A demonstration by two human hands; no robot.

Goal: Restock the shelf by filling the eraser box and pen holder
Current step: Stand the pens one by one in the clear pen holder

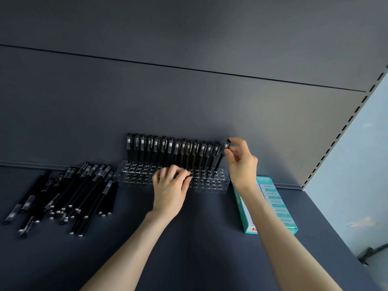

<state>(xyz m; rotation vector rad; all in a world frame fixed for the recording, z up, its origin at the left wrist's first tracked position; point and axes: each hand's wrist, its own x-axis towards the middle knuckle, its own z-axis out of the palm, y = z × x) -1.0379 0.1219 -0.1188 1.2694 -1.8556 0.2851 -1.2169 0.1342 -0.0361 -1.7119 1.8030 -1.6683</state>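
1. Against the back of the shelf [189,248], straight ahead: clear holder [212,182], long axis left to right. Back holes filled by a row [172,150] of upright black pens; front holes bare.
2. Right hand [241,162]: thumb and fingertips pinched on the cap end of one pen [221,158] at the right end of that row. Tip down at a hole, apparently seated in it; cap leaning right, away from its neighbours.
3. Left hand [170,185]: fingers curled over the middle of the holder, gripping it steady. Nothing else visible in it.
4. Hands apart, the right one higher and further right.
5. Loose pens [69,192]: heaped flat on the shelf just beside the holder's left end, mostly lying front to back, so across the holder's axis. Nearer the left hand; a cross-body reach for the right.
6. Teal box [277,204]: flat on the shelf just right of the holder, partly under the right forearm. Contents hidden; whether the eraser box, cannot tell.
7. Judged stage: pen filling under way, front holes yet to do.
8. Judged next need: tip the held pen upright, let go, then fetch stock from the left, turning each pen from flat to vertical.
9. Risk: brushing the standing row on the way.
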